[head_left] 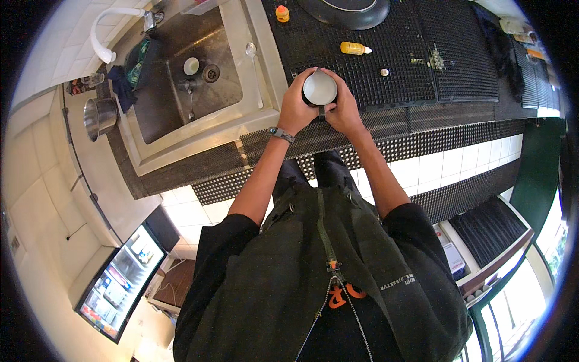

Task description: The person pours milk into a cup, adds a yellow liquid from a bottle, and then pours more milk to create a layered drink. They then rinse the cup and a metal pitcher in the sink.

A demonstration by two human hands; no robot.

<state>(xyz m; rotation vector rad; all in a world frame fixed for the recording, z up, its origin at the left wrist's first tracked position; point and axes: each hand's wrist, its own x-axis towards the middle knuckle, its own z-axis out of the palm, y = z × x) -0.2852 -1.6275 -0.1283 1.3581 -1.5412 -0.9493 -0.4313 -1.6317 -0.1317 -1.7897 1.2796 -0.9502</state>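
Observation:
My left hand (297, 105) and my right hand (344, 108) are wrapped round a dark mug (320, 89) from both sides. Its handle points toward me, and the round inside looks white; whether that is milk or the bare inner wall, I cannot tell. The mug is held over the near edge of a counter covered with black rubber mats (386, 84). Beyond my right hand lies a small yellow bottle (352, 48) with a white tip. A little white cap (384, 72) is to the right of that.
To the left is a steel sink (211, 45) with a white cup (191, 66) and a spoon inside. Another spoon (251, 51) rests on its rim. A white curved tap (99, 42), a metal bowl (99, 117), an orange-capped bottle (282, 14) and a black round pan (350, 15) surround the workspace.

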